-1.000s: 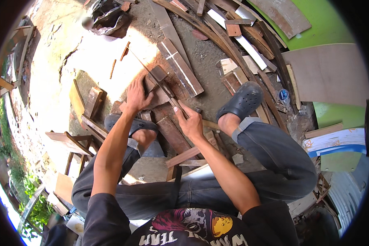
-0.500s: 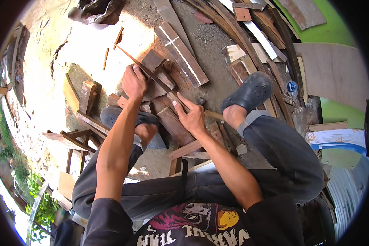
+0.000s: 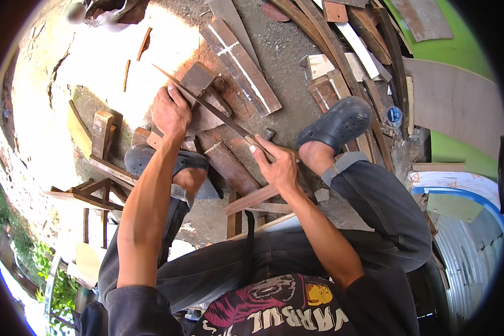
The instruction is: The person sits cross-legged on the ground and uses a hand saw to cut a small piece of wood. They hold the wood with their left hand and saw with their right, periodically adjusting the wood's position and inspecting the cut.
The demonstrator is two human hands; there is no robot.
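Note:
My right hand (image 3: 277, 167) is closed around the wooden handle of a hand saw (image 3: 221, 115), index finger stretched along it. The long blade, seen nearly edge-on, slants up and left to a pointed brown end in the sunlight. Left of the blade, close to its far end, my left hand (image 3: 172, 112) presses with curled fingers on a piece of wood (image 3: 210, 120) partly under the blade. Its fingertips are partly hidden. A squared dark wood block (image 3: 197, 78) lies just beyond the blade.
A plank with white lines (image 3: 241, 67) lies ahead. My dark clogs stand either side, the right clog (image 3: 336, 126) near stacked timber strips (image 3: 369, 106). A small wooden frame (image 3: 87, 196) stands at left. Between my legs lies a short board (image 3: 232, 168). A plastic bottle (image 3: 395, 116) lies at right.
My right hand has drawn back toward the right and nearer my body with the saw handle, and more blade shows between my hands. My left hand stays by the wood. The view has shifted slightly.

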